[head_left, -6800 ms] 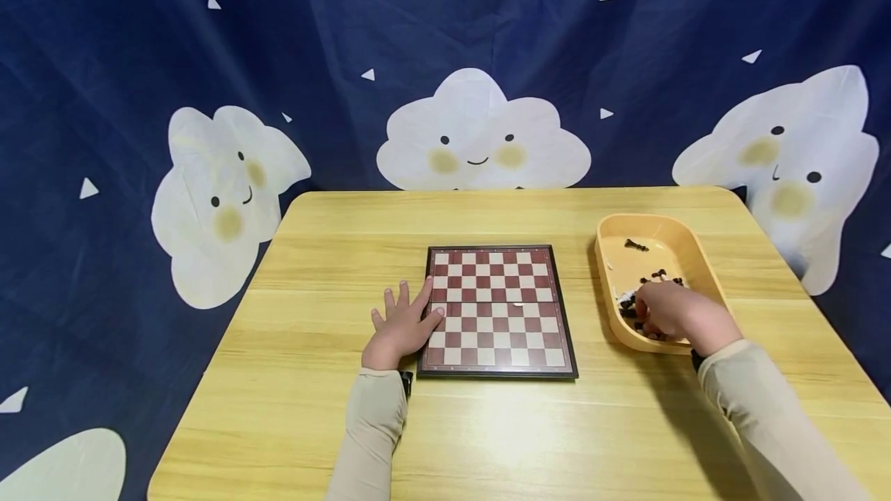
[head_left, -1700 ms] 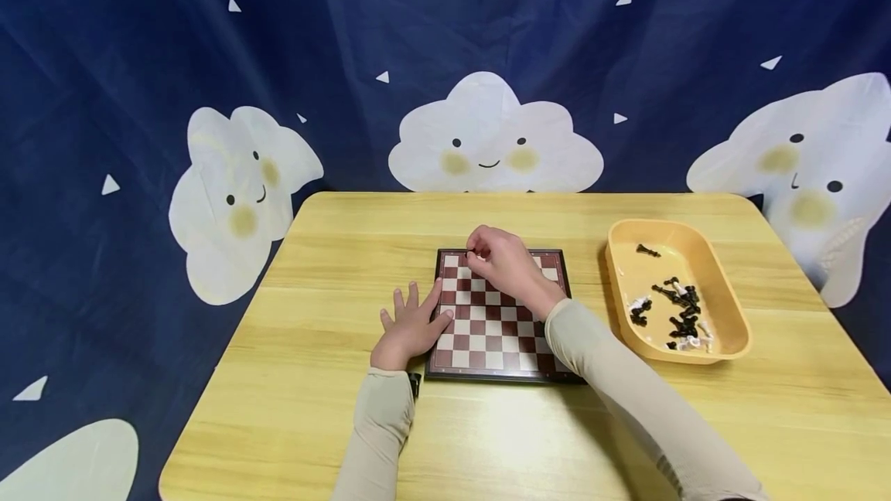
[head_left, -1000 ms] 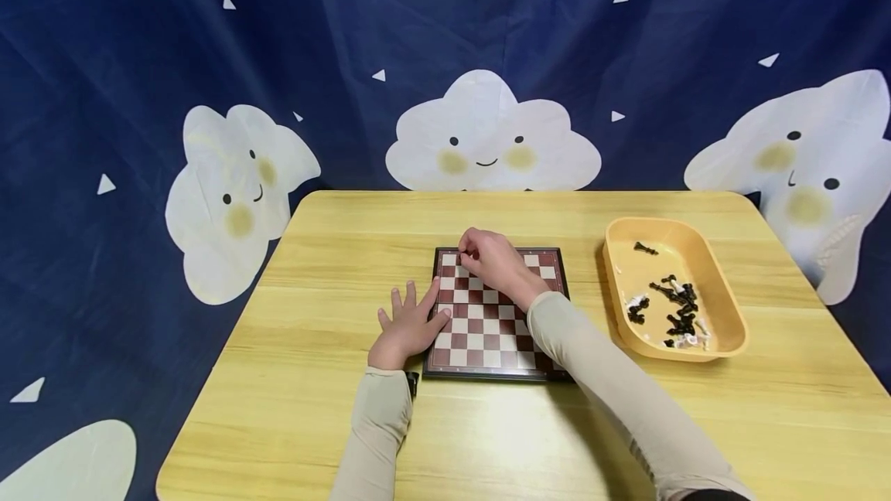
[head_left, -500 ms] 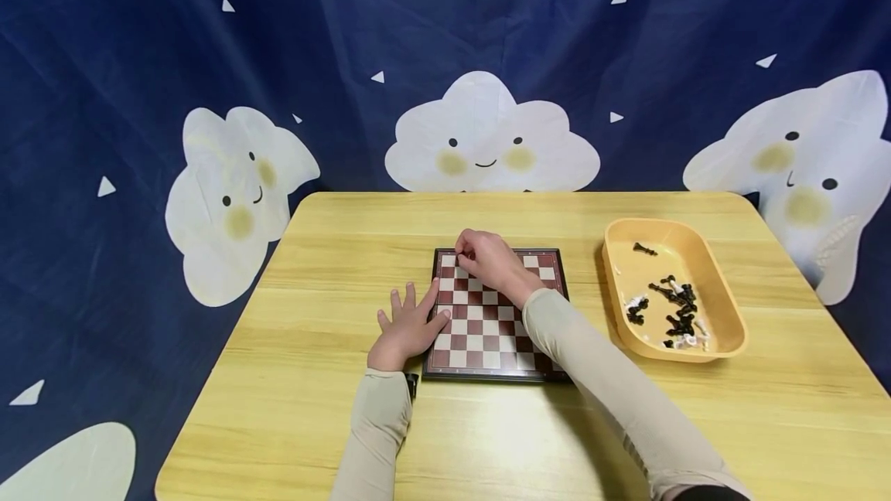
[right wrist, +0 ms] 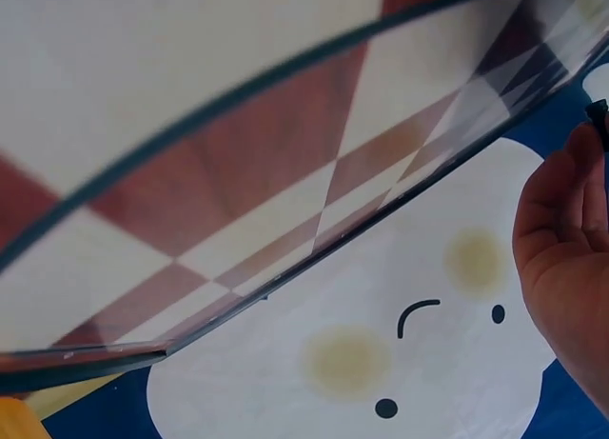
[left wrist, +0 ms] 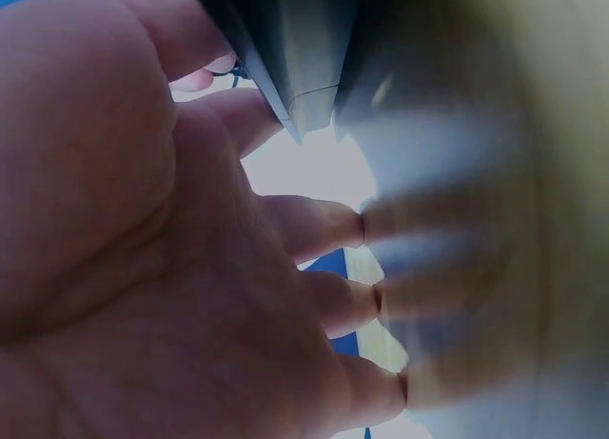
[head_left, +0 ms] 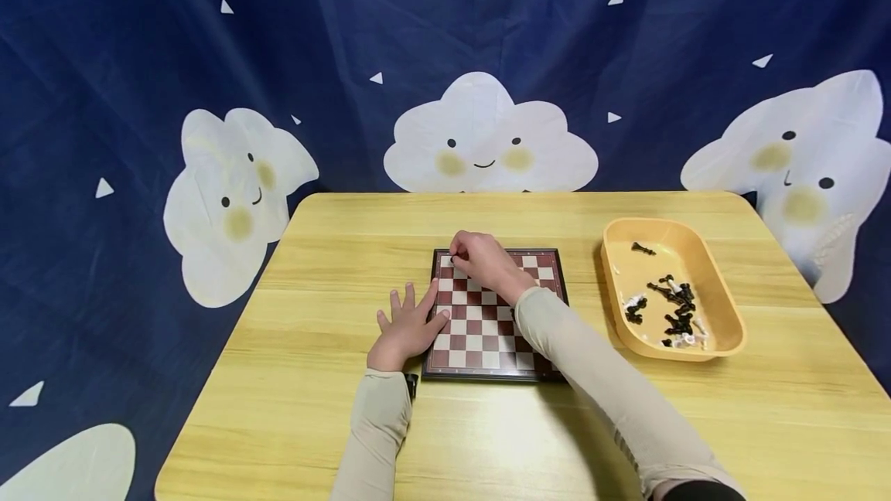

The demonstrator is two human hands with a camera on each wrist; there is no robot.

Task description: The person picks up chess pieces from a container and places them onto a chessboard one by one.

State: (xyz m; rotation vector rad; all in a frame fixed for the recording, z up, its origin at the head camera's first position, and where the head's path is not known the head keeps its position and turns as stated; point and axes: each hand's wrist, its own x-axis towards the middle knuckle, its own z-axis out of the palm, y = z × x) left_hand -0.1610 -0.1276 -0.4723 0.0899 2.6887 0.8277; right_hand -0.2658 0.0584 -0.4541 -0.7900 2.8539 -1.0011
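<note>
A red-and-white chessboard (head_left: 483, 343) with a dark rim lies on the table. At its far left corner my right hand (head_left: 486, 261) pinches a small black chess piece (right wrist: 598, 112) between thumb and fingers. The hand hides most of the piece in the head view; which kind of piece it is, I cannot tell. My left hand (head_left: 404, 333) rests with spread fingers against the board's left edge, the index finger and thumb reaching onto the rim. In the left wrist view, the palm (left wrist: 190, 268) is beside the board's dark side (left wrist: 295, 49).
Right of the board stands a yellow-orange tray (head_left: 724, 308). In it lie several black chess pieces (head_left: 678, 323) and white chess pieces (head_left: 685, 339), with one black piece (head_left: 643, 249) apart at the far end. A dark blue curtain (head_left: 348, 14) hangs behind the wooden table (head_left: 299, 408).
My right hand has gone from among the pieces in the tray to the board's far edge. Over the last second it shifts slightly left with the black piece. My left hand stays put.
</note>
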